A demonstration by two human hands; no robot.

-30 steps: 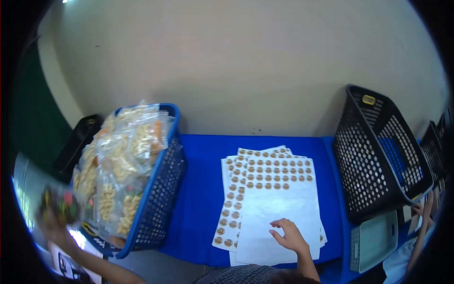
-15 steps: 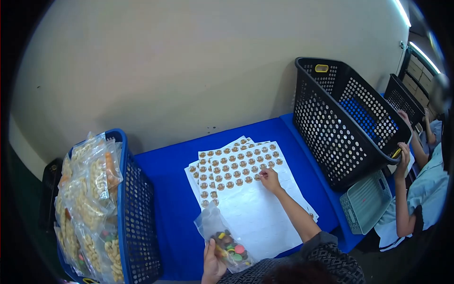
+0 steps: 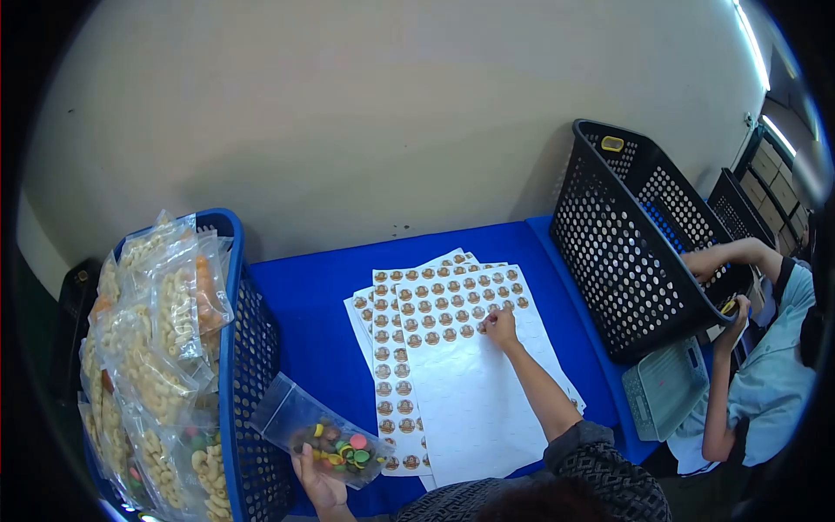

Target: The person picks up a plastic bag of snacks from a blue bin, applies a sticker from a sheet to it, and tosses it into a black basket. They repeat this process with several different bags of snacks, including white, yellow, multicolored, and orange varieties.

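My left hand holds a clear zip bag of colourful sweets, thumb on its front, over the table's near edge. My right hand is closed in a pinch at the last round brown sticker in the lowest row of a white sticker sheet; the fingers partly hide that sticker. Below that row the sheet shows only white backing. More sticker sheets lie beneath it, slightly fanned out, on the blue table covering.
At left, a blue basket is heaped with clear snack bags. A tall black basket stands at right, above a grey-green tray. A co-worker there has one arm inside the black basket.
My left hand and the sweets bag have moved left, off the sheets. My right hand stays pinched at the same row. The co-worker's arm now reaches into the black basket.
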